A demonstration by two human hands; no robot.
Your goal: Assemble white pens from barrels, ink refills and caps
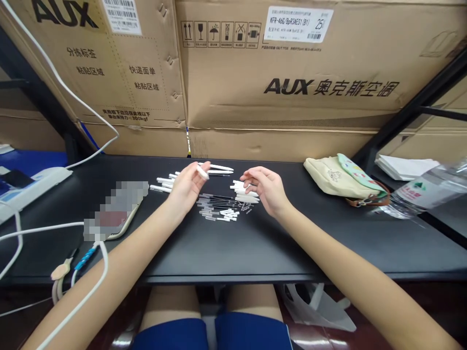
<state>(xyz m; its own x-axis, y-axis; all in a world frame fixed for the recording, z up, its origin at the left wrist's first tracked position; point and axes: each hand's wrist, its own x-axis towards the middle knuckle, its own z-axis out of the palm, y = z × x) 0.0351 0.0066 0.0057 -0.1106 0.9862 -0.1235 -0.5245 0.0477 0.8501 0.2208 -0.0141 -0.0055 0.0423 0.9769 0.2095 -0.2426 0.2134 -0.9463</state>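
Left hand [187, 187] is closed on a short white plastic pen-like tube [202, 172], thumb & fingers clamped round it, one end poking out toward the R hand, held up above the tabletop. R hand [269, 190], across from it w/ a gap between, has fingers bent; can't tell if anything's pinched in them.

Just L of the L hand, partly behind it: a bunch of slim white plastic pen barrels [157, 188], lying roughly side by side. Just beyond the L hand's fingertips: slim white pointed pens [222, 168]. Under & beside the R fingers: a cluster of wider white plastic pieces [247, 199], some hidden by the hand. Between the hands, nearer the body: a row of thin clear tubes w/ dark rods [219, 201], then small white plastic bits [229, 214] below those.

Further out, L of the L forearm: phone in a pale case [128, 219], screen blurred out, w/ a white cable [104, 257] running past the forearm; white power strip [32, 182] beyond that. Well R of the R hand: cream fabric pouch w/ patterned flap [328, 177], then a clear plastic water bottle [412, 197] on its side. All on a black tabletop [219, 250]; brown cardboard AUX boxes [233, 104] stand behind, past both hands.
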